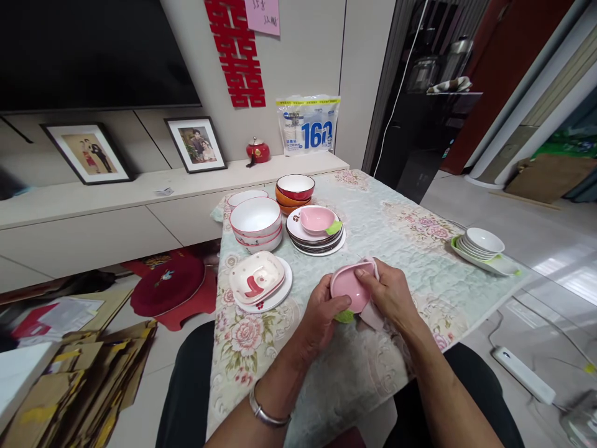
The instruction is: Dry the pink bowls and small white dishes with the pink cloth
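Observation:
A pink bowl point(349, 287) with a green leaf-shaped tab is held tilted above the near part of the table. My left hand point(321, 311) grips its left side, thumb over the rim near the leaf. On the opposite side my right hand point(389, 291) presses a pale pink cloth point(372, 316) against the rim, thumb inside the bowl. Part of the cloth hangs below. A similar pink bowl point(318, 219) rests on a stack of dark-rimmed plates point(296, 231). Left of my hands, a squarish patterned dish point(242, 274) sits on a white plate point(288, 289).
White red-rimmed bowls point(256, 218) are stacked at the table's far left, beside red and orange bowls point(293, 193). Small white bowls point(482, 241) sit on a leaf-edged dish point(506, 266) at the right edge. A red stool point(170, 289) and flattened cardboard point(88, 386) are on the floor left.

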Demonstrator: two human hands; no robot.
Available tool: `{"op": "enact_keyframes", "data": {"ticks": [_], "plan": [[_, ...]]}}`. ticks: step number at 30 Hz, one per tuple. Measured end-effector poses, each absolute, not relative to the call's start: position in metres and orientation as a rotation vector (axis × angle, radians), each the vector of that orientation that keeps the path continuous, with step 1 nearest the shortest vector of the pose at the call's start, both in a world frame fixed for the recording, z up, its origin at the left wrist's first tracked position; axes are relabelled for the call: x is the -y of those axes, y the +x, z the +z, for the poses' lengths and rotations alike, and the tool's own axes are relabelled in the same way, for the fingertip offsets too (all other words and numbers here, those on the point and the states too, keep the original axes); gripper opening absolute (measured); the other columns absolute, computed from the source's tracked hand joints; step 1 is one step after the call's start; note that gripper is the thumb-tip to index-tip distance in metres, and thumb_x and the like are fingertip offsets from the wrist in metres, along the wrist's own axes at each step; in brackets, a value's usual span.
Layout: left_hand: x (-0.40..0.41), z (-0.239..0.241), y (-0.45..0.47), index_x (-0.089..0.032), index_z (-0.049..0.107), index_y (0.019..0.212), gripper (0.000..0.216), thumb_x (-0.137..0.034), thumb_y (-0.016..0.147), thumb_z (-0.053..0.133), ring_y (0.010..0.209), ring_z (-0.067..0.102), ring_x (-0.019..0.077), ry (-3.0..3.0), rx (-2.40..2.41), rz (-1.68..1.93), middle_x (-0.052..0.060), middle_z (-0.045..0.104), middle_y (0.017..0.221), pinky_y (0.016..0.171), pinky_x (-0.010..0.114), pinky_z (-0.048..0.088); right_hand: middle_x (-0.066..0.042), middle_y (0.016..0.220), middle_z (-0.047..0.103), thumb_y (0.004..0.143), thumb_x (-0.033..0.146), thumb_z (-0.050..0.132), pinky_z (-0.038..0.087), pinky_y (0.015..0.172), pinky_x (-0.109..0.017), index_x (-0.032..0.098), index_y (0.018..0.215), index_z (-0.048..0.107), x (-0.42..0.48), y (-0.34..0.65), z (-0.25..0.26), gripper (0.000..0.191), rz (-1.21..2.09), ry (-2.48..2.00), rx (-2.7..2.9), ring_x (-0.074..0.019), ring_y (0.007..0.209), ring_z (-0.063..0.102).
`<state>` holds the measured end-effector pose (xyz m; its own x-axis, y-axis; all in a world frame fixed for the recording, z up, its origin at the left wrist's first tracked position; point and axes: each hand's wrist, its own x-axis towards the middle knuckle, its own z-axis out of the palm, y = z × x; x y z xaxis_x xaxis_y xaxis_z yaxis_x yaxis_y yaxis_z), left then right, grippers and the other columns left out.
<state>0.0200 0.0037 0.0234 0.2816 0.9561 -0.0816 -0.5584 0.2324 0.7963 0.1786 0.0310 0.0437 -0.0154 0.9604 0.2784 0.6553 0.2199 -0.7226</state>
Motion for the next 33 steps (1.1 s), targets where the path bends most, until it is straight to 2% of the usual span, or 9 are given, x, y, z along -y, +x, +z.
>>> {"op": "enact_keyframes", "data": {"ticks": [4, 8, 13, 16, 23, 27, 31, 33], "plan": [[-0.008, 0.025, 0.012, -0.016, 0.065, 0.109, 0.037, -0.021, 0.072, 0.067, 0.086, 0.059, 0.0184, 0.995, -0.837, 1.129, 0.004, 0.068, 0.096, 0.079, 0.029, 0.045, -0.003, 0.077, 0.061, 0.097, 0.033, 0.045, 0.038, 0.066, -0.028, 0.02, 0.077, 0.056, -0.024, 0.177, 0.052, 0.027, 0.159, -1.429, 2.07, -0.0176, 0.07, 0.056], [-0.011, 0.027, 0.009, -0.016, 0.068, 0.093, 0.02, -0.032, 0.081, 0.065, 0.083, 0.058, 0.0176, 1.16, -1.005, 1.175, 0.003, 0.068, 0.087, 0.078, 0.028, 0.044, -0.005, 0.078, 0.06, 0.101, 0.033, 0.042, 0.037, 0.065, -0.028, 0.019, 0.08, 0.058, -0.019, 0.168, 0.051, 0.03, -0.031, -1.326, 2.218, -0.0191, 0.072, 0.056], [-0.013, 0.02, 0.012, -0.017, 0.066, 0.089, 0.023, -0.034, 0.074, 0.071, 0.07, 0.057, 0.0143, 0.919, -0.993, 1.328, 0.001, 0.067, 0.081, 0.066, 0.025, 0.043, -0.007, 0.086, 0.065, 0.101, 0.033, 0.045, 0.04, 0.07, -0.028, 0.018, 0.091, 0.063, -0.02, 0.152, 0.045, 0.026, 0.022, -1.323, 2.069, -0.0211, 0.081, 0.062], [-0.014, 0.015, 0.013, -0.016, 0.066, 0.09, 0.026, -0.034, 0.073, 0.073, 0.071, 0.059, 0.0141, 0.804, -0.977, 1.408, 0.002, 0.068, 0.083, 0.067, 0.024, 0.045, -0.008, 0.089, 0.068, 0.1, 0.035, 0.046, 0.041, 0.071, -0.029, 0.018, 0.095, 0.064, -0.023, 0.146, 0.039, 0.025, 0.104, -1.383, 1.964, -0.022, 0.084, 0.064], [-0.017, 0.014, 0.015, -0.016, 0.063, 0.093, 0.038, -0.035, 0.066, 0.08, 0.069, 0.062, 0.014, 0.512, -0.876, 1.554, 0.001, 0.069, 0.082, 0.068, 0.026, 0.049, -0.006, 0.073, 0.067, 0.095, 0.035, 0.049, 0.038, 0.061, -0.028, 0.019, 0.082, 0.057, -0.025, 0.139, 0.025, 0.023, 0.286, -1.623, 1.836, -0.0218, 0.066, 0.062], [-0.016, 0.01, 0.016, -0.016, 0.063, 0.098, 0.036, -0.035, 0.071, 0.077, 0.074, 0.063, 0.0152, 0.608, -0.858, 1.503, 0.003, 0.069, 0.087, 0.072, 0.027, 0.05, -0.007, 0.072, 0.067, 0.095, 0.032, 0.047, 0.038, 0.06, -0.029, 0.019, 0.084, 0.058, -0.027, 0.144, 0.027, 0.021, 0.204, -1.638, 1.871, -0.0225, 0.066, 0.062], [-0.013, 0.014, 0.014, -0.016, 0.067, 0.1, 0.028, -0.027, 0.074, 0.072, 0.082, 0.062, 0.0167, 0.905, -0.985, 1.372, 0.004, 0.07, 0.092, 0.075, 0.026, 0.048, -0.008, 0.087, 0.07, 0.096, 0.024, 0.043, 0.041, 0.064, -0.028, 0.017, 0.099, 0.063, -0.025, 0.155, 0.034, 0.02, 0.005, -1.462, 1.985, -0.0222, 0.078, 0.066], [-0.011, 0.019, 0.013, -0.017, 0.067, 0.098, 0.025, -0.026, 0.075, 0.071, 0.082, 0.062, 0.0174, 1.015, -1.047, 1.338, 0.004, 0.071, 0.091, 0.074, 0.026, 0.048, -0.009, 0.089, 0.069, 0.096, 0.019, 0.042, 0.041, 0.064, -0.028, 0.016, 0.104, 0.063, -0.023, 0.157, 0.038, 0.023, -0.109, -1.391, 2.057, -0.0216, 0.078, 0.065]]}}
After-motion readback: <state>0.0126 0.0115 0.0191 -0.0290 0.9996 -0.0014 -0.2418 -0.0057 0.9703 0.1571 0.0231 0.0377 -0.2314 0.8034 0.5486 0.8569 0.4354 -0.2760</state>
